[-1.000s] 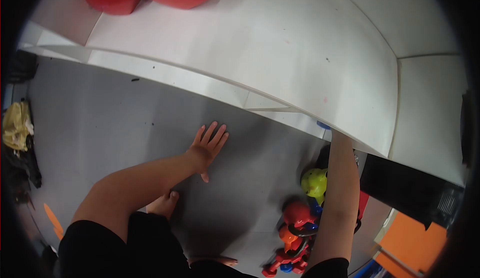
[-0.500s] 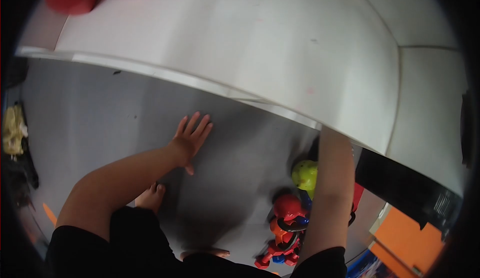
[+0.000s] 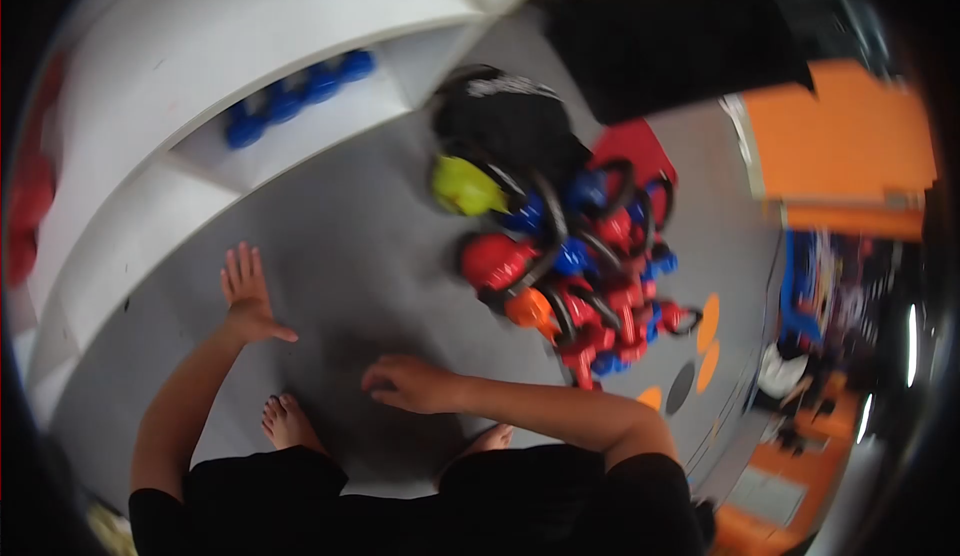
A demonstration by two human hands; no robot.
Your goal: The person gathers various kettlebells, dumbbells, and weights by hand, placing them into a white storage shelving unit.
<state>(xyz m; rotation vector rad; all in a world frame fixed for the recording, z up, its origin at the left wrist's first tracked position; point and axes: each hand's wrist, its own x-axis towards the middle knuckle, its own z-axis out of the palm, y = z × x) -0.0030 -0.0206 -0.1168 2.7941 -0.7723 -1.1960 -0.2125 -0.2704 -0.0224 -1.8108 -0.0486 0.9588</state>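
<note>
My left hand (image 3: 249, 299) is spread with its fingers apart and holds nothing, above the grey floor (image 3: 350, 216) near the white shelf unit (image 3: 130, 191). Over the floor between my feet, my right hand (image 3: 408, 384) hangs with curled fingers; no object shows in it. To its right lies a pile of kettlebells and dumbbells, among them a yellow-green kettlebell (image 3: 468, 186), a red kettlebell (image 3: 495, 261) and an orange one (image 3: 530, 309). Several blue dumbbells (image 3: 285, 102) stand in a row in the lower shelf compartment.
A black bag (image 3: 508, 121) lies behind the yellow-green kettlebell. Red objects (image 3: 32, 211) are on the shelf at far left. Orange furniture (image 3: 845, 141) stands at the right, with orange spots (image 3: 708, 323) on the floor before it.
The view has swung right, bringing the whole pile and the blue dumbbells into sight. My right hand, hidden beyond the shelf edge before, now shows low in front of me. My left hand stays spread.
</note>
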